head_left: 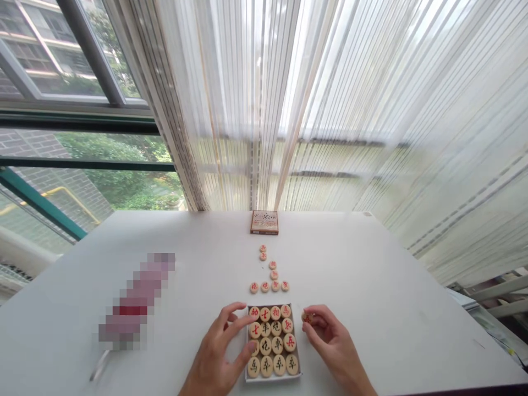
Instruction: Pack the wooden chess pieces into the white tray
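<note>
A shallow white box (300, 363) lies near the table's front, filled with rows of round wooden Chinese chess pieces bearing red or black characters. At its left side is my left hand (220, 346), fingers apart; the index fingertip reaches the upper left pieces and the thumb partly covers a piece in the third row. To the right of the box, my right hand (332, 338) pinches a Chinese chess piece (306, 317) with a red mark between thumb and fingers, just above the table. Beyond the box, two red cannon pieces (259, 287) sit in a row with other red pieces (280, 286).
Further back stand more loose red pieces (263, 252) and a printed flat box (264, 222) at the table's far edge. A pixelated pinkish object (134, 302) with a pale strap lies on the white table (371, 264) at left. Sheer curtains (330, 110) hang behind.
</note>
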A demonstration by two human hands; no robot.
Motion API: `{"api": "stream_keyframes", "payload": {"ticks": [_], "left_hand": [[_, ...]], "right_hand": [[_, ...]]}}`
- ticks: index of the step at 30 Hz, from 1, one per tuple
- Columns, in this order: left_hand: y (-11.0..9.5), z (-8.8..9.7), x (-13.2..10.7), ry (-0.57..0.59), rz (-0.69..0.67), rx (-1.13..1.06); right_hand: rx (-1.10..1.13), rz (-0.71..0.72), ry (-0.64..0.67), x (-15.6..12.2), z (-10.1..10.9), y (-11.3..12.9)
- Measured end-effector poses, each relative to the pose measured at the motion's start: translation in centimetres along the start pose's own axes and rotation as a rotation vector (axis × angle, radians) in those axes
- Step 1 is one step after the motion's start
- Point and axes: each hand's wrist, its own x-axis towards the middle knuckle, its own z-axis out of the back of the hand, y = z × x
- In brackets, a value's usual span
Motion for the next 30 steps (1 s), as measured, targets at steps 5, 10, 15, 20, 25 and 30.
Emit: {"api": "stream_keyframes", "payload": {"ticks": [5, 10, 15, 20, 25, 30], "left_hand": [[-1.4, -0.9, 1.5, -0.008, 0.085, 0.014], [-1.8, -1.7, 2.5, -0.007, 0.075, 0.036], [-1.5, -1.8, 2.4, -0.024, 0.060, 0.012], [-1.1, -1.8, 2.2, -0.032, 0.083, -0.055], [-0.9, -1.9, 2.1, -0.030, 0.108, -0.106], [-1.2, -1.8, 2.1, -0.021, 0.074, -0.040]], "right_hand": [[-0.027, 0.047, -0.038, 0.0, -0.1, 0.0], [-0.048, 0.068, -0.036, -0.2, -0.3, 0.2], [-0.025, 0.054, -0.044, -0.3, -0.2, -0.2], [0.014, 0.038, -0.079, -0.2, -0.1, -0.7], [0.026, 0.026, -0.100, -0.2, -0.3, -0.9], [-0.006, 0.040, -0.055, -0.3, -0.2, -0.9]]}}
